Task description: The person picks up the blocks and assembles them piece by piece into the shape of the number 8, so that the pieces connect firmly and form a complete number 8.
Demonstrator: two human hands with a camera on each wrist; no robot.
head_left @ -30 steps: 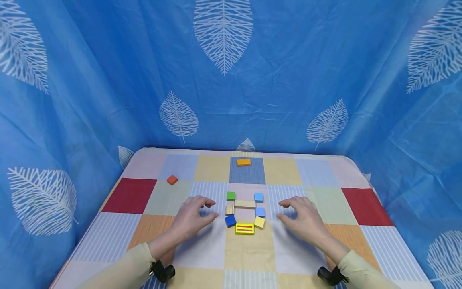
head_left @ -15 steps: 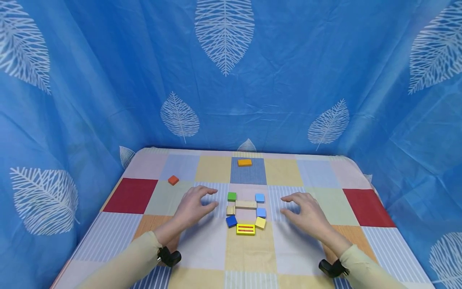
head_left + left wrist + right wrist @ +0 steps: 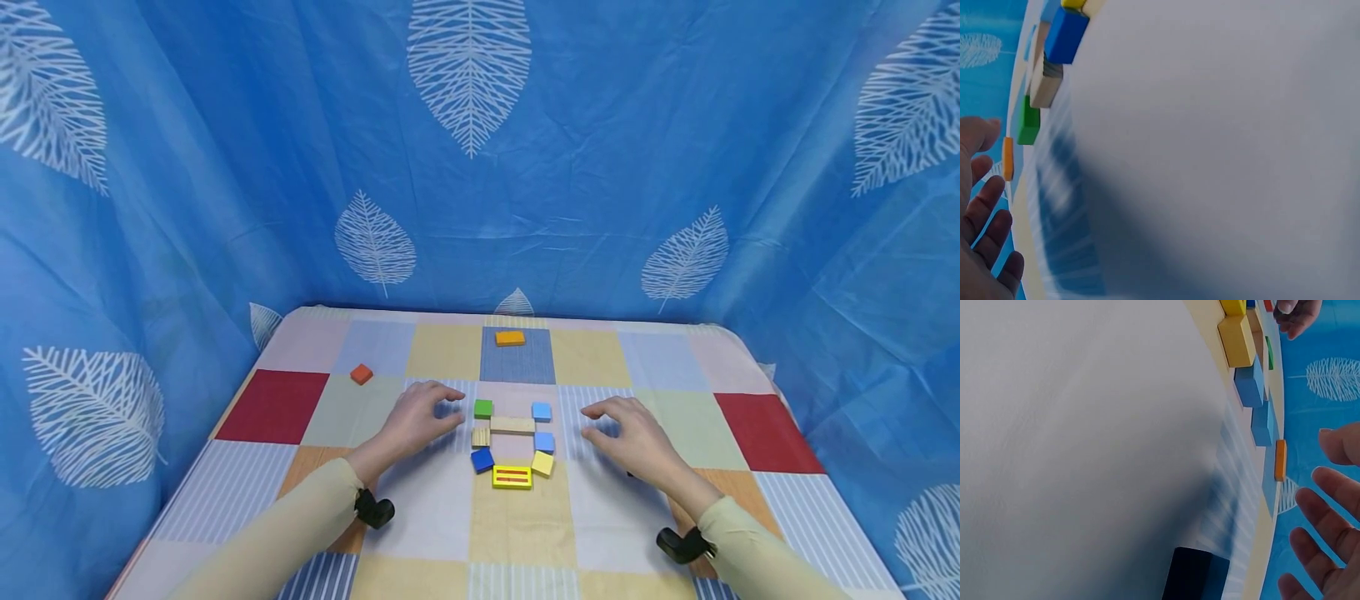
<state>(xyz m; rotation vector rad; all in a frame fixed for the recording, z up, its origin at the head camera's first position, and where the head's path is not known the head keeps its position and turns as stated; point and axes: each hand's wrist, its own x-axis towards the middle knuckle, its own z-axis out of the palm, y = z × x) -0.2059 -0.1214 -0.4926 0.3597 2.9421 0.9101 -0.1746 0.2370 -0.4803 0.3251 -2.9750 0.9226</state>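
My left hand [image 3: 416, 421] hovers left of a group of wooden blocks, fingers loosely bent and holding nothing. Across from it, my right hand [image 3: 630, 437] hovers to the right, also holding nothing, thumb and fingers apart. Between them lie a green block [image 3: 483, 408], a long plain wood block [image 3: 513, 426], a striped wood block [image 3: 481, 437], a dark blue block [image 3: 483, 460], light blue blocks [image 3: 542, 412], a pale yellow block [image 3: 542, 463] and a bright yellow block with red bars [image 3: 512, 477]. A dark block [image 3: 1194, 575] shows below the right hand, mostly hidden in the head view.
An orange block [image 3: 510, 338] lies near the table's far edge. Farther left is a red-orange block [image 3: 362, 374]. The patchwork tablecloth [image 3: 525, 533] covers the table, and blue leaf-print curtains [image 3: 570, 208] enclose its back and sides.
My left hand has moved forward and slightly right, nearer the green block. My right hand has shifted only a little. A dark bit now shows beside the right hand. The grouped blocks keep their arrangement.
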